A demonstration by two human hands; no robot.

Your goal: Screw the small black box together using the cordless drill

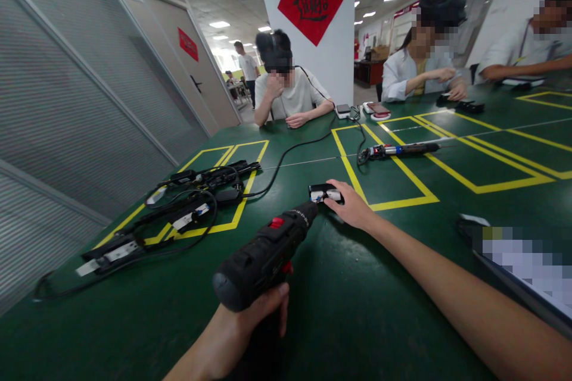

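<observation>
My left hand (243,321) is wrapped round the handle of a black cordless drill (263,256) with a red trigger and a red switch on top. The drill points forward, its tip close to a small black-and-white part (329,195) on the table; whether it touches cannot be made out. Fingers of my right hand (351,207) grip that part from its right side. Its underside and the far edge are hidden.
Black cabled assemblies (190,217) lie left on the green table (357,309), in yellow tape outlines. An electric screwdriver-like tool (397,150) lies at the back right. A pixelated sheet or screen (527,268) is near right. People sit across, by phones and a cable (295,146).
</observation>
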